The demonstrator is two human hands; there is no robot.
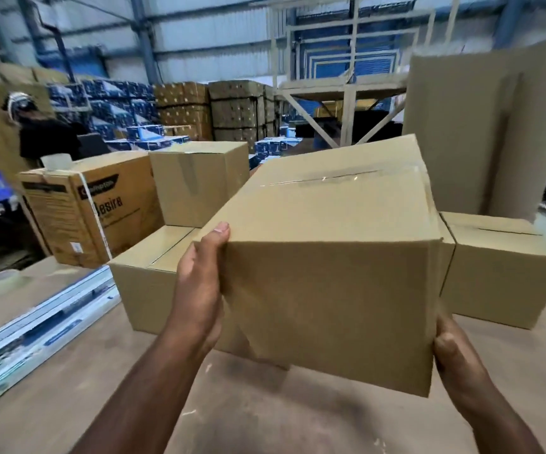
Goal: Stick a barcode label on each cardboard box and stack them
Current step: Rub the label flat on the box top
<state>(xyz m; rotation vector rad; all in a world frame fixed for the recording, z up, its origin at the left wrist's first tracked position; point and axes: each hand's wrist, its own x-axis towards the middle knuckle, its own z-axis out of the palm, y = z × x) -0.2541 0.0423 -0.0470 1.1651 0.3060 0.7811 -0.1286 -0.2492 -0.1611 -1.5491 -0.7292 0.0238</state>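
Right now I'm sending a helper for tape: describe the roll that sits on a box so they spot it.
Look left of the plain carton held in both hands, to the printed brown box bound with white strap. The tape roll stands on its top, pale and translucent. The other roll lies lower, on the tabletop.

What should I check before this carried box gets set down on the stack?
1. Grip: left hand on the near left edge and right hand at the lower right corner hold the carried box - ok.
2. Box level: tilted - not ok.
3. Top seam taped shut - ok.
4. Barcode label on the carried box: none on the faces shown - cannot tell.
5. Landing spot: bare top of the lower left box beside the upper box - ok.
6. Right box stands close to the carried one; contact - cannot tell.
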